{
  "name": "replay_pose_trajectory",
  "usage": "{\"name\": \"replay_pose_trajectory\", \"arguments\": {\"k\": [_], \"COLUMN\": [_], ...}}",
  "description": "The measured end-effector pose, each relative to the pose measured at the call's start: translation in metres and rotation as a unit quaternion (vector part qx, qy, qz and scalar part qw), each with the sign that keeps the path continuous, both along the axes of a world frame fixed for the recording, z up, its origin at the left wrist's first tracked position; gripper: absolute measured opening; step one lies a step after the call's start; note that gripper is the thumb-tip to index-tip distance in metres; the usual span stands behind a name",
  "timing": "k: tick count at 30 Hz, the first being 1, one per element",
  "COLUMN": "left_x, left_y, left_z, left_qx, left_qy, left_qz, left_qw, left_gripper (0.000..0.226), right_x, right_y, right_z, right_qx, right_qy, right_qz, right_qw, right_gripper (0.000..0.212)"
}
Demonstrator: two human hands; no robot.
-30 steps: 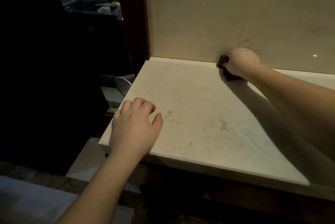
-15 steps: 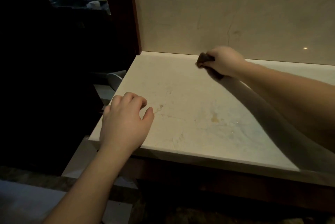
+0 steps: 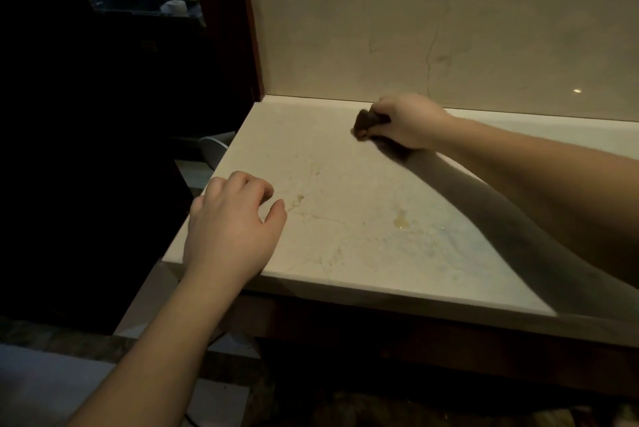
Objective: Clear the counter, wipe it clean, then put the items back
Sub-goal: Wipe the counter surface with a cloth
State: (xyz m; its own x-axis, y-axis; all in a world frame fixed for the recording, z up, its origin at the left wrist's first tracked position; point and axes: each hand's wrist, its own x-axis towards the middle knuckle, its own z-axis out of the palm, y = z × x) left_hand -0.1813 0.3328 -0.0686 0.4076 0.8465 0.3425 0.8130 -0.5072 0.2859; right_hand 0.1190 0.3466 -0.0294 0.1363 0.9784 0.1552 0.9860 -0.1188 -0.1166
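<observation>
Gripped in the curled fingers of the right hand (image 3: 409, 122), a dark cloth (image 3: 368, 124) is pressed onto the pale marble tabletop (image 3: 345, 184) near its back edge, just in front of the stone backsplash (image 3: 449, 39). Only a small bunched part of the cloth is seen beyond the knuckles. A yellowish stain (image 3: 401, 219) is seen nearer the front. On the front left corner the left hand (image 3: 231, 229) is rested, its grip loose and holding nothing, fingers bent.
</observation>
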Motion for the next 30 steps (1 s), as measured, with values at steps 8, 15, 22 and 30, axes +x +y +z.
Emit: {"name": "replay_pose_trajectory", "arguments": {"k": [8,15,22,30], "left_x": [0.001,0.000,-0.001,0.000], "left_y": [0.001,0.000,0.000,-0.001], "left_z": [0.000,0.000,-0.001,0.001], "left_qx": [0.001,0.002,0.002,-0.002], "left_qy": [-0.002,0.005,-0.001,-0.001], "left_qz": [0.000,-0.001,-0.001,-0.002], "left_qw": [1.000,1.000,1.000,1.000], "left_gripper": [0.026,0.027,0.025,0.025], "right_x": [-0.061,-0.022,-0.090,-0.016], "right_y": [-0.044,-0.001,-0.066,-0.003], "right_z": [-0.008,-0.002,-0.002,0.004], "right_qx": [0.001,0.005,-0.040,-0.026], "right_qy": [0.028,0.034,0.053,0.012], "right_qz": [0.188,0.064,0.265,0.048], "right_qw": [0.982,0.997,0.962,0.998], "right_gripper": [0.021,0.027,0.022,0.030]}}
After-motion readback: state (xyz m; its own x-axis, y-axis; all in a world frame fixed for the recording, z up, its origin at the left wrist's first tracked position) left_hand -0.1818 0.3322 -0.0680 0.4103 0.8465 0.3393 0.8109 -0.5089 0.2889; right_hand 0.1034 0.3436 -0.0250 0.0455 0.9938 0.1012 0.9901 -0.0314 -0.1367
